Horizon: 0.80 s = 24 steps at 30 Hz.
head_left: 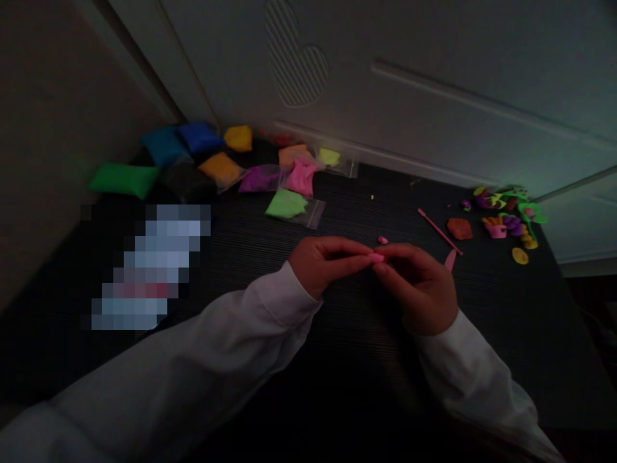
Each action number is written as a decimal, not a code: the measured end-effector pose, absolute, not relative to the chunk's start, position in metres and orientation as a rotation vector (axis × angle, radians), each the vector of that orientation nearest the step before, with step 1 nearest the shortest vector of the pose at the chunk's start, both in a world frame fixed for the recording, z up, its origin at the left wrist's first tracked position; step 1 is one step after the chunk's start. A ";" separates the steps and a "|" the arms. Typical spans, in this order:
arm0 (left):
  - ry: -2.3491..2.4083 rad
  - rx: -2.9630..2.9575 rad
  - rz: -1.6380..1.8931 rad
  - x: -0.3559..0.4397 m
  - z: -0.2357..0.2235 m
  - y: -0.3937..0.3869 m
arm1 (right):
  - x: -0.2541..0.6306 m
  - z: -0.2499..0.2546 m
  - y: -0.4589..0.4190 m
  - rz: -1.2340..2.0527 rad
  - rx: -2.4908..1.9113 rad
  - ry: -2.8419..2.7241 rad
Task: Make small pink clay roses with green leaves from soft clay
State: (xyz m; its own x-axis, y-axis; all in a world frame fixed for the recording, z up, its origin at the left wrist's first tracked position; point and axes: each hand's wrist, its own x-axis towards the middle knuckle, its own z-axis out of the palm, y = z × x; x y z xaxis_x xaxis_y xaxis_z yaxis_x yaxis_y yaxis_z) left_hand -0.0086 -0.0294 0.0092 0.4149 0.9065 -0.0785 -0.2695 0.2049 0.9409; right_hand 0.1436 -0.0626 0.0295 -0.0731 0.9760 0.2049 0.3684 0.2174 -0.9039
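Note:
A small piece of pink modelling clay (pixel 376 258) is pinched between the fingertips of both hands, above the dark table. My left hand (pixel 328 262) grips its left end with thumb and forefinger. From the other side, my right hand (pixel 421 280) holds it with thumb and fingers closed. Just beyond the fingertips lies another little pink clay lump (pixel 382 240). A pink modelling stick (pixel 439 231) lies slantwise past my right hand, and a pink clay knife (pixel 450 260) is partly hidden behind that hand.
Bags of coloured clay, among them a green pack (pixel 124 180) and a light green bag (pixel 286 204), line the back left. A blurred-out bright rectangle (pixel 149 270) lies at left. Toward the right are a reddish clay lump (pixel 459 229) and several small clay figures (pixel 504 225). A white panel (pixel 434 96) rises behind.

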 end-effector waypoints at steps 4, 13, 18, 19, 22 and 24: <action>0.820 1.191 0.988 -0.010 0.013 -0.030 | 0.142 0.026 -0.062 0.877 -1.305 -1.553; 0.935 1.462 1.119 -0.012 0.013 -0.033 | 0.139 0.022 -0.059 0.973 -1.322 -1.391; 0.987 1.731 1.194 -0.015 0.012 -0.034 | 0.139 0.015 -0.056 1.106 -1.238 -1.264; 1.004 1.758 1.197 -0.015 0.013 -0.034 | 0.139 0.015 -0.056 1.126 -1.230 -1.257; 1.041 1.800 1.216 -0.014 0.014 -0.036 | 0.138 0.014 -0.057 1.161 -1.225 -1.244; 1.048 1.829 1.236 -0.014 0.014 -0.036 | 0.137 0.014 -0.057 1.187 -1.205 -1.228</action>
State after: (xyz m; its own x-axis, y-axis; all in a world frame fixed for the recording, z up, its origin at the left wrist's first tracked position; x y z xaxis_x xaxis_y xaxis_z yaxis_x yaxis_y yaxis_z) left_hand -0.0137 -0.0362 0.0143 0.2236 0.8919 0.3931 0.2417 -0.4415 0.8641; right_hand 0.1373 -0.0573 0.0142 0.0012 0.9998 0.0198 0.0137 0.0198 -0.9997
